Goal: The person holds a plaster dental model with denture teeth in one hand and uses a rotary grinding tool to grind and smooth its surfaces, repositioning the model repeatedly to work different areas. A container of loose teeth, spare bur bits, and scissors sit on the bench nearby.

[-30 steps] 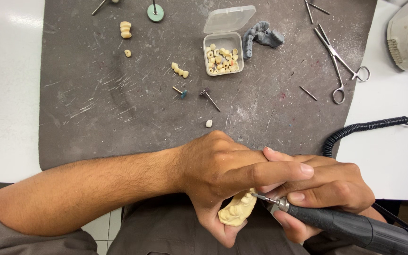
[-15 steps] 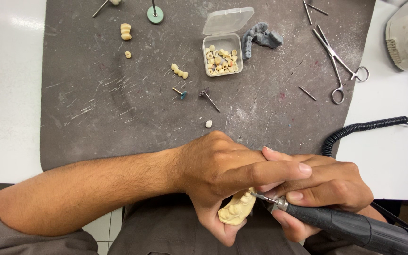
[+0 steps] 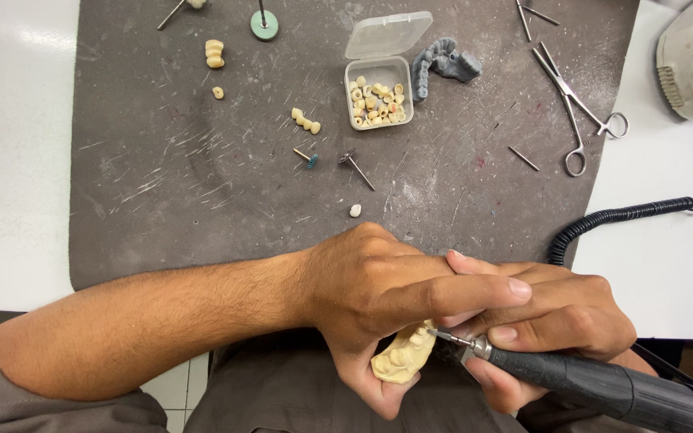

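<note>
Nothing has shifted since a second ago: the left hand [image 3: 378,293] still grips the cream tooth model [image 3: 402,359] while the right hand [image 3: 559,325] stays closed around the black grinding tool [image 3: 603,386], its tip on the teeth.

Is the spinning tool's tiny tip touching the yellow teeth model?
Touching. The head view shows the black rotary handpiece's thin metal tip meeting the cream tooth model with no gap.

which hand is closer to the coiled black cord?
Right. The right hand, holding the black rotary tool, sits just below the coiled black cord. The left hand, holding the cream tooth model, is farther off, on the cord's left.
</note>
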Motion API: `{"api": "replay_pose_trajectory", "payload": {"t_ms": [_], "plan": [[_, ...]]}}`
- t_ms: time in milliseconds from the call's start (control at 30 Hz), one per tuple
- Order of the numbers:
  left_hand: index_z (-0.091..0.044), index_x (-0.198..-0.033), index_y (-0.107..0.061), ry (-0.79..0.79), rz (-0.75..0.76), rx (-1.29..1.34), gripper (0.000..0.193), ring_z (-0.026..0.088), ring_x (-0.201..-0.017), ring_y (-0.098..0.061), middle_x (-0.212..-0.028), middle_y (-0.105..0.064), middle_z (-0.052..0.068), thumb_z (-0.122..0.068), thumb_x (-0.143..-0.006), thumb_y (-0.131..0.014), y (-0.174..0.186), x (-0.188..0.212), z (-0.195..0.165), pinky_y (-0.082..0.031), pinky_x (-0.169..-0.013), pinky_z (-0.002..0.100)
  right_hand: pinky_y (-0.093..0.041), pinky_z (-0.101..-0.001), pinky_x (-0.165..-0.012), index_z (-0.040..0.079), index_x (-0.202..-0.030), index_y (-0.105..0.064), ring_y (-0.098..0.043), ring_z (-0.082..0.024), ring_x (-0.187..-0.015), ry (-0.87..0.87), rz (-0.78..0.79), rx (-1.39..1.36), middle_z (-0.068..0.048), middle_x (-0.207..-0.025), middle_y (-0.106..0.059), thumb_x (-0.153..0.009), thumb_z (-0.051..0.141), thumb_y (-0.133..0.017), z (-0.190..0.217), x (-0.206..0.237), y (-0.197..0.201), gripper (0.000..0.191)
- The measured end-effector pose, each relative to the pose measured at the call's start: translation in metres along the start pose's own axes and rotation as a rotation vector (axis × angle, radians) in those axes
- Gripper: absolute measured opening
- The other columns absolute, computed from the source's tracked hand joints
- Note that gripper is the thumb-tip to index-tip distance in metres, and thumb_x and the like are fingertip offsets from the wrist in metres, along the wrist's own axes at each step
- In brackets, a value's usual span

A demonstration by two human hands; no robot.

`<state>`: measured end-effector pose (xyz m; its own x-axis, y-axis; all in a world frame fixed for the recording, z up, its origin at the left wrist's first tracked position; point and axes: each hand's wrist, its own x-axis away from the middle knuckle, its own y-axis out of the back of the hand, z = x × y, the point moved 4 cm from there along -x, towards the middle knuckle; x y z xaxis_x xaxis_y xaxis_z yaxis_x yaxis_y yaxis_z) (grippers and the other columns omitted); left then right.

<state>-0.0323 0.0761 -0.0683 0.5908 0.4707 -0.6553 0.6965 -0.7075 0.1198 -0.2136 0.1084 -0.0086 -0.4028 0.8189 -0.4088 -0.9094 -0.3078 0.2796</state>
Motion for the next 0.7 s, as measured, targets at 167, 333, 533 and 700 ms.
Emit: {"api": "replay_pose_trajectory", "payload": {"t_ms": [167, 333, 533, 700], "plan": [[-0.014, -0.155, -0.033, -0.007, -0.013, 0.013, 0.108, 0.011, -0.091, -0.075, -0.097, -0.07, -0.003, -0.046, -0.068, -0.089, 0.0001, -0.0016, -0.0005, -0.062, -0.071, 0.021, -0.063, -0.0576, -0.102, 0.008, -0.095, -0.059, -0.08, -0.023, -0.084, -0.047, 0.033, 0.038, -0.006, -0.09, -0.069, -0.076, 0.009, -0.083, 0.0042, -0.001, 0.0009, 0.03], [-0.015, -0.156, -0.033, -0.002, 0.004, 0.005, 0.108, 0.011, -0.092, -0.075, -0.098, -0.07, -0.003, -0.042, -0.067, -0.087, 0.0016, 0.0003, -0.0014, -0.062, -0.072, 0.021, -0.064, -0.0565, -0.1, 0.008, -0.094, -0.059, -0.08, -0.022, -0.082, -0.014, -0.01, 0.015, -0.006, -0.091, -0.068, -0.075, 0.009, -0.083, 0.0014, 0.0008, 0.0001, 0.03], [-0.015, -0.157, -0.033, 0.0, -0.006, 0.008, 0.105, 0.01, -0.092, -0.075, -0.099, -0.069, -0.003, -0.041, -0.069, -0.086, 0.0004, -0.0005, -0.0011, -0.062, -0.073, 0.021, -0.064, -0.0566, -0.099, 0.008, -0.094, -0.06, -0.08, -0.023, -0.08, 0.007, 0.003, 0.011, -0.006, -0.089, -0.069, -0.075, 0.01, -0.084, -0.0013, 0.0008, -0.0001, 0.031], [-0.015, -0.157, -0.033, -0.008, -0.008, -0.004, 0.104, 0.009, -0.09, -0.074, -0.095, -0.068, -0.004, -0.042, -0.072, -0.086, -0.0011, 0.0023, -0.0023, -0.061, -0.07, 0.02, -0.064, -0.0568, -0.098, 0.007, -0.093, -0.057, -0.081, -0.022, -0.079, -0.015, 0.073, -0.005, -0.006, -0.087, -0.07, -0.076, 0.01, -0.081, -0.0029, 0.005, 0.0026, 0.029]]}}
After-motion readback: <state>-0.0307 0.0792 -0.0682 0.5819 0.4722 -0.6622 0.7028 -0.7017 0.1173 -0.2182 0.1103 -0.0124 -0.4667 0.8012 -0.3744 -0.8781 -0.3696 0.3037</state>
